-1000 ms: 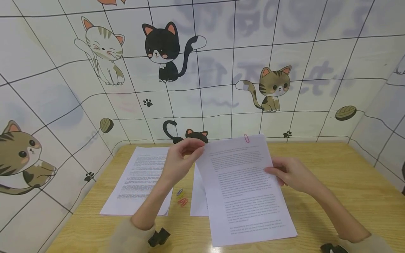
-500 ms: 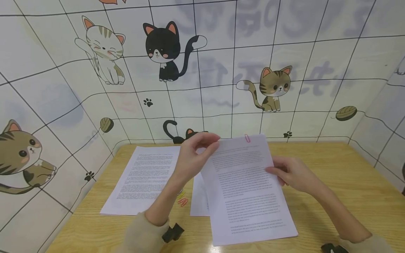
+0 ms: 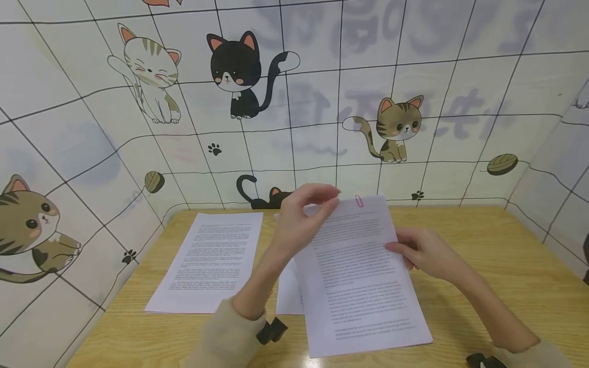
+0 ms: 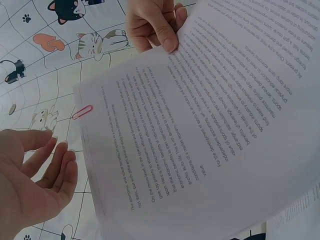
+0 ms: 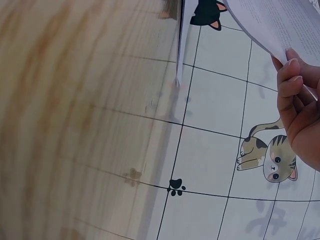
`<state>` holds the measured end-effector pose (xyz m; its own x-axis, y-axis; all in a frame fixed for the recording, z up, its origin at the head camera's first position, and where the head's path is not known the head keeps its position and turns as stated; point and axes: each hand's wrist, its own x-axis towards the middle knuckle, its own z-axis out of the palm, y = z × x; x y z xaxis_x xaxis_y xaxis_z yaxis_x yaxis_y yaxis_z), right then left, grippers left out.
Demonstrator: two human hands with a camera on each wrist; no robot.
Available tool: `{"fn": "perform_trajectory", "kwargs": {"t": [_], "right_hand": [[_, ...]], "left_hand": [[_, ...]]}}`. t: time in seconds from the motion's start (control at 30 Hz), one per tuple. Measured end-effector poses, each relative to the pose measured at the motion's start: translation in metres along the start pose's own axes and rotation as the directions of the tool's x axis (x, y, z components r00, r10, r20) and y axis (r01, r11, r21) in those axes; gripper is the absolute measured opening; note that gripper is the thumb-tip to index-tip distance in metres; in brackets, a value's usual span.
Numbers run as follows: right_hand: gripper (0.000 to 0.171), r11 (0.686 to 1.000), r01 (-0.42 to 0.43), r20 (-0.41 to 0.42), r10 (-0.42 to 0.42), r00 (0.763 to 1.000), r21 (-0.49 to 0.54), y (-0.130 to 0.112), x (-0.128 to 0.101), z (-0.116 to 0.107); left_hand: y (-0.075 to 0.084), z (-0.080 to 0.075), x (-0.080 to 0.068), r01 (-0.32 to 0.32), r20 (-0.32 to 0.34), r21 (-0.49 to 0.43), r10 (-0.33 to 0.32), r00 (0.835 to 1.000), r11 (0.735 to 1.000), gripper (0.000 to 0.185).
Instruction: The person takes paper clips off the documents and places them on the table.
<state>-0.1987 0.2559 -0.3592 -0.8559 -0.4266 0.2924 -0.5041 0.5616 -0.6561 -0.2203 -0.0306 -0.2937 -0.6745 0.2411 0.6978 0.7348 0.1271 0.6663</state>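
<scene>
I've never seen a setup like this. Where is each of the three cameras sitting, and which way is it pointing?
Head: worn on the head, looking forward and down at the wooden table; both forearms show, the right hand holding the clipped printed sheets.
Left wrist: on the left wrist, looking up along the open left hand at the sheets and their pink paper clip.
Right wrist: on the right wrist, low by the table, facing the cat-print wall; right fingers pinch the paper.
Head and left-wrist views share the clip, sheets and right hand.
</scene>
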Motion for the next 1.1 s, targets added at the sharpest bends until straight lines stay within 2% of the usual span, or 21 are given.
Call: {"fn": "perform_trajectory", "kwargs": {"t": [0.23,0.53,0.73,0.87,1.1], "right_hand": [[0.011,1.0,0.007,-0.003,-0.007,1.0,-0.006,0.0,0.0,0.0],[0.01,1.0,-0.008,0.01,0.008,1.0,0.009,-0.002,0.0,-0.001],[0.011,1.0,0.007,0.012,-0.008,1.0,0.024,-0.004,0.0,-0.001],[0.013,1.0,0.012,0.011,-0.012,1.0,0.01,-0.004,0.0,-0.002],[0.013,1.0,0.015,0.014,-0.015,1.0,0.012,-0.003,0.0,-0.001]], "left_hand": [[0.001,0.011,0.008,-0.003,0.03,0.035,0.001,1.0,0.999,0.017],[0.0,0.02,0.012,0.026,0.072,0.066,-0.03,0.997,0.997,0.015],[0.001,0.025,0.012,0.016,0.099,0.054,-0.021,0.995,0.998,0.01],[0.0,0.027,0.012,0.007,0.094,0.045,-0.011,0.995,0.999,0.007],[0.0,0.03,0.012,0.021,0.048,0.062,-0.024,0.999,0.998,0.005]]}}
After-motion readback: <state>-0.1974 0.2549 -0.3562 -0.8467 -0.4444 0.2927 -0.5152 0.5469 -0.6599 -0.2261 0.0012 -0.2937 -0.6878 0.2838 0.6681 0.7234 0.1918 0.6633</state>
